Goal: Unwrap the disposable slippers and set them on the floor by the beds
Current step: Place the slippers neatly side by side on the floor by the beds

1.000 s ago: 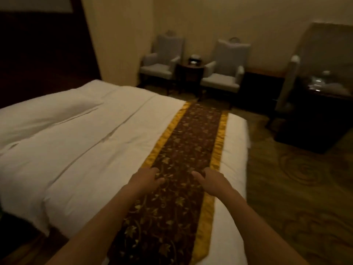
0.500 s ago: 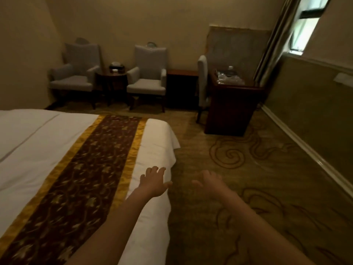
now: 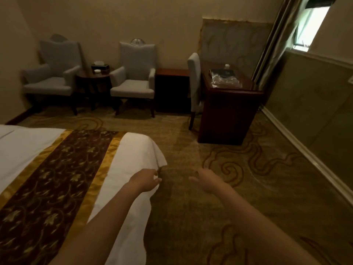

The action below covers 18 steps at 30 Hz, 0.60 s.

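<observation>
A white bed [image 3: 131, 161] with a brown and gold runner [image 3: 57, 178] fills the lower left. My left hand [image 3: 146, 179] hovers over the bed's foot corner, fingers loosely curled, holding nothing. My right hand [image 3: 207, 180] reaches out over the patterned carpet [image 3: 248, 188], fingers apart and empty. On the dark wooden desk [image 3: 229, 111] at the back right lies a clear plastic package [image 3: 225, 80]; I cannot tell what is inside it. No slippers are plainly in view.
Two grey armchairs [image 3: 55, 79] [image 3: 135, 81] flank a small round table [image 3: 93, 79] at the back wall. A grey desk chair [image 3: 193, 87] stands left of the desk. A curtain [image 3: 271, 44] and window [image 3: 311, 25] are at the upper right. Open carpet lies between bed and right wall.
My view has swung right, from over the bed towards the desk and window. Both hands have gone from above the runner to the bed's foot corner and the carpet.
</observation>
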Available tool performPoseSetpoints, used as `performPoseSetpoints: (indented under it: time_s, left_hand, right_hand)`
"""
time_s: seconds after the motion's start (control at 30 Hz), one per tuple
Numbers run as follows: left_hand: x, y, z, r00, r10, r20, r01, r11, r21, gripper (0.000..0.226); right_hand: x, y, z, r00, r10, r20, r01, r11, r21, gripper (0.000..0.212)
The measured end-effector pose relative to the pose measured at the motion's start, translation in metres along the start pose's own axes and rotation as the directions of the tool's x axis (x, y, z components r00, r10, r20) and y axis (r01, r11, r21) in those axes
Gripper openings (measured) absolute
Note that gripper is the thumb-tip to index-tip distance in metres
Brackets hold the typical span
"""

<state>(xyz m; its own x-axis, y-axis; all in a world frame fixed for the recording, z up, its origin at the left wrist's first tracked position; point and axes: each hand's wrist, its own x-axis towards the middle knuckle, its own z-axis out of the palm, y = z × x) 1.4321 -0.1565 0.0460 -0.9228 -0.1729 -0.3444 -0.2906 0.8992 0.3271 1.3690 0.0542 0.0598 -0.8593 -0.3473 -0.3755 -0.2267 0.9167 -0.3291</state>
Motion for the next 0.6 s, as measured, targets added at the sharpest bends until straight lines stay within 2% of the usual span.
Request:
performPoseSetpoints:
  time_s: [0.13, 0.2, 0.3, 0.43, 0.6]
  left_hand:
    - [0.101, 0.019, -0.053, 0.998, 0.005, -0.065, -0.008, 0.999, -0.053, 0.042]
    - [0.147, 0.027, -0.081, 0.995, 0.015, -0.102, -0.017, 1.0, -0.022, 0.041]
    - [0.216, 0.038, -0.117, 0.994, 0.015, -0.113, -0.015, 1.0, 0.007, 0.04]
    - [0.321, 0.036, -0.141, 0.99, -0.051, -0.135, 0.044, 0.998, -0.054, 0.039]
    - [0.461, 0.021, -0.166, 0.975, -0.166, -0.144, 0.153, 0.984, -0.095, 0.038]
  right_hand:
    - [0.1, 0.01, -0.056, 0.999, -0.036, 0.025, 0.036, 0.999, -0.026, 0.05]
    - [0.144, 0.012, -0.088, 0.999, -0.045, 0.007, 0.045, 0.998, -0.053, 0.052]
    - [0.211, 0.012, -0.134, 0.999, -0.035, -0.026, 0.036, 0.999, 0.022, 0.057]
    - [0.324, 0.014, -0.175, 0.995, -0.097, -0.017, 0.097, 0.995, 0.004, 0.057]
    - [0.489, 0.0, -0.21, 0.976, -0.209, 0.061, 0.214, 0.974, -0.081, 0.062]
